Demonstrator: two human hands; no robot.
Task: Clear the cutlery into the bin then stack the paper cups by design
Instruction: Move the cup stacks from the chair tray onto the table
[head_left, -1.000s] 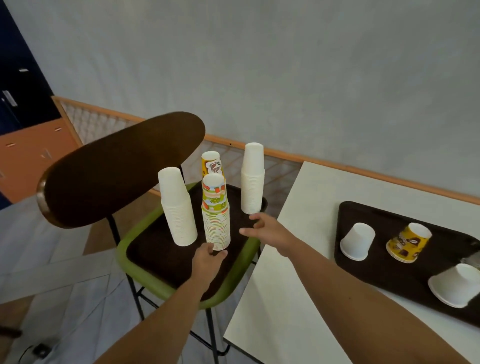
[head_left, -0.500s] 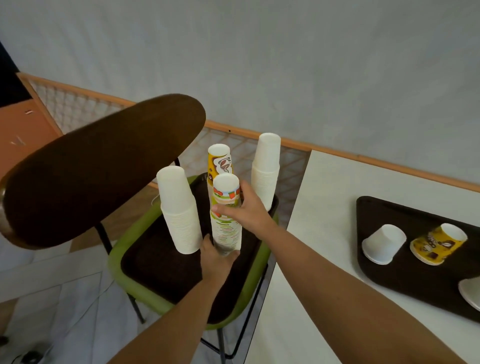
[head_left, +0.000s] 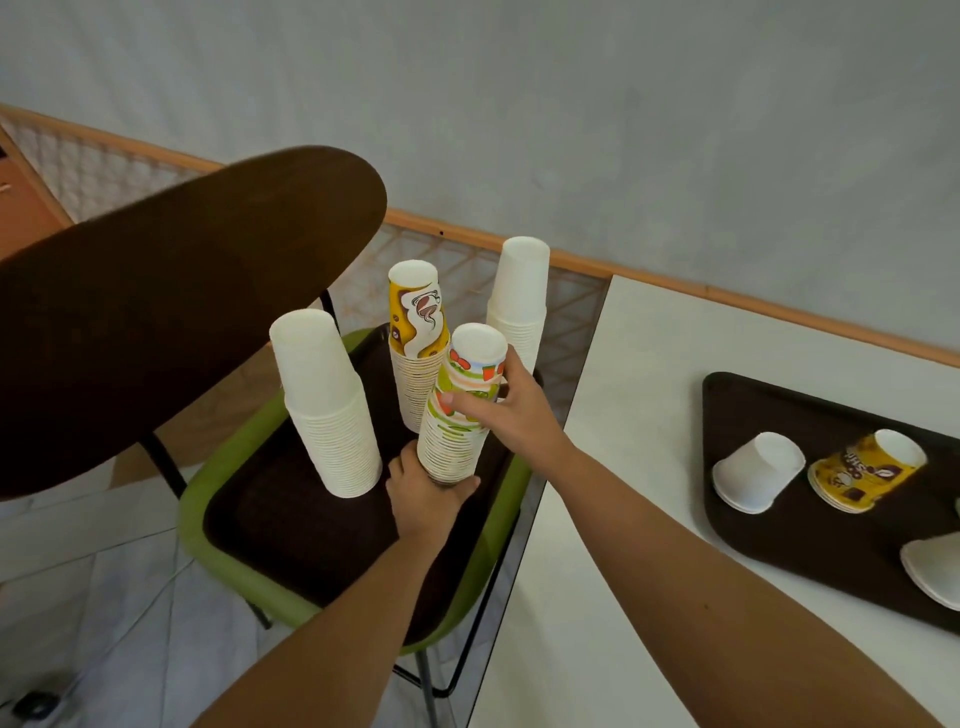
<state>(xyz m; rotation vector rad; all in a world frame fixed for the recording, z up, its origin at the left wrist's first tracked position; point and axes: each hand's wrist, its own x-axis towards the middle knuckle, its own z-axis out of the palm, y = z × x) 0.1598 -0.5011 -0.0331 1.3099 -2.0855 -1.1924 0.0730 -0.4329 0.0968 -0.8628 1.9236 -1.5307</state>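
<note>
A tall stack of green-and-orange patterned cups (head_left: 457, 415) stands on a brown tray (head_left: 291, 525) on a green chair seat. My left hand (head_left: 423, 496) grips the base of this stack. My right hand (head_left: 511, 402) is closed around its upper part, just under the top cup. Behind it rises a yellow-and-brown patterned stack (head_left: 418, 338). A white stack (head_left: 327, 405) stands to the left and another white stack (head_left: 517, 301) at the back right. On the table's tray (head_left: 821, 535) lie a white cup (head_left: 758, 470), a yellow patterned cup (head_left: 865, 470) and a white cup (head_left: 935, 569), all tipped over.
The chair's dark wooden backrest (head_left: 171, 322) looms at the left, close above the stacks. A white table (head_left: 623, 519) sits right of the chair. A grey wall with a wooden rail runs behind. Tiled floor lies below the chair.
My right hand moved from beside the patterned stack onto its upper part. My left hand closed on the base. The view has shifted closer and to the left.
</note>
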